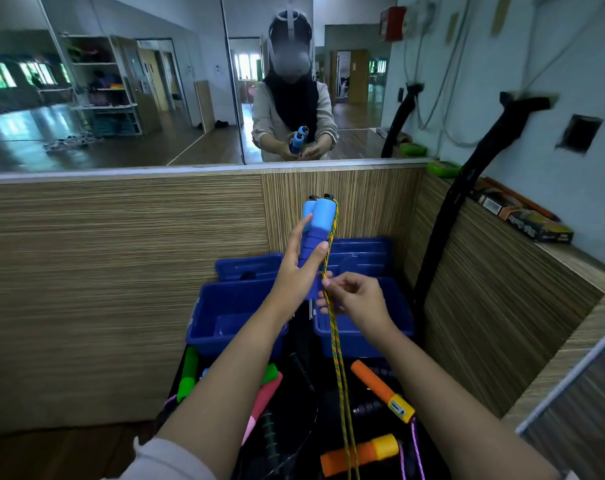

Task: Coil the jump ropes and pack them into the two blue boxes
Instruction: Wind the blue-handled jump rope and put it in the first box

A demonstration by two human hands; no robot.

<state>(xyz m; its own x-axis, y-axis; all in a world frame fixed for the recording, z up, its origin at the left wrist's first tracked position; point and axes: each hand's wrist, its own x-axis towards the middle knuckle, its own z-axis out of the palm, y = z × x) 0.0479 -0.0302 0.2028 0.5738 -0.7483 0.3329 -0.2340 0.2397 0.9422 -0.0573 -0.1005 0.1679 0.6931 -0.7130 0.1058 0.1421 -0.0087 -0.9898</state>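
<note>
Blue foam: the two light-blue foam jump-rope handles (pixel 317 223) stand upright, side by side, raised above the boxes.
Left hand: your left hand (pixel 295 271) grips the lower, darker-blue ribbed part of the handles; index finger lies straight along the foam, thumb presses from the right.
Right hand: your right hand (pixel 351 295) pinches the yellow-green braided cord (pixel 335 334) between thumb and fingertips, just below the handles; the other fingers are curled.
Cord path: it runs from the handle tops down the right side, through the pinch, then hangs as two strands to the bottom of the view.
Handling, judged: cord light and limp, holds no shape, so loops will slip unless pinned. Foam soft and grippy, gives under pressure. Nothing fragile.
Where to hold, judged: keep both handles in one hand as the core; feed cord with the other near the handles.
Blue boxes: two open blue plastic boxes (pixel 363 336) sit directly beneath your hands; blue lids (pixel 249 266) lie behind them.
In the way: orange foam handles (pixel 366 452), green foam handles (pixel 187 374), a pink handle and black ropes lie on the dark surface in front of the boxes; hanging strands cross them and may snag.
</note>
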